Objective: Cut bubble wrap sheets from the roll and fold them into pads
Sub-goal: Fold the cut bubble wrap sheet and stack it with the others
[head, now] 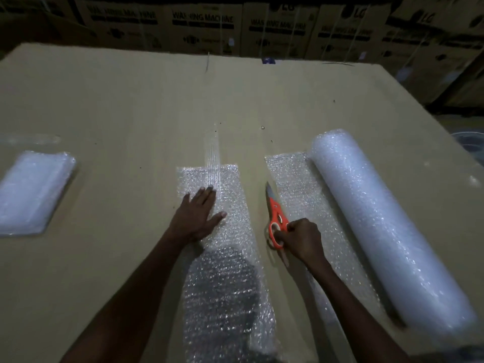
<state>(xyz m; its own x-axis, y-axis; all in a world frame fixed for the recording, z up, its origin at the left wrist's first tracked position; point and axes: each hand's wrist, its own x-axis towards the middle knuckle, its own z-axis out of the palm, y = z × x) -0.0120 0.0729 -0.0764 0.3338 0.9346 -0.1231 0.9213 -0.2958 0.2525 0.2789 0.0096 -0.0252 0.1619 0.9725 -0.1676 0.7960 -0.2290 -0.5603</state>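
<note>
The cardboard work surface (131, 113) fills the frame. The bubble wrap roll (387, 226) lies at right, its loose tail (296, 184) spread beside it. At centre, apart from it, lies a cut sheet (227, 258), pressed flat by the left hand (196, 218), fingers straight. A folded pad (34, 189) sits at left. The right hand (301, 239) grips orange scissors (275, 221). Best to park the scissors, then fold with edges aligned.
</note>
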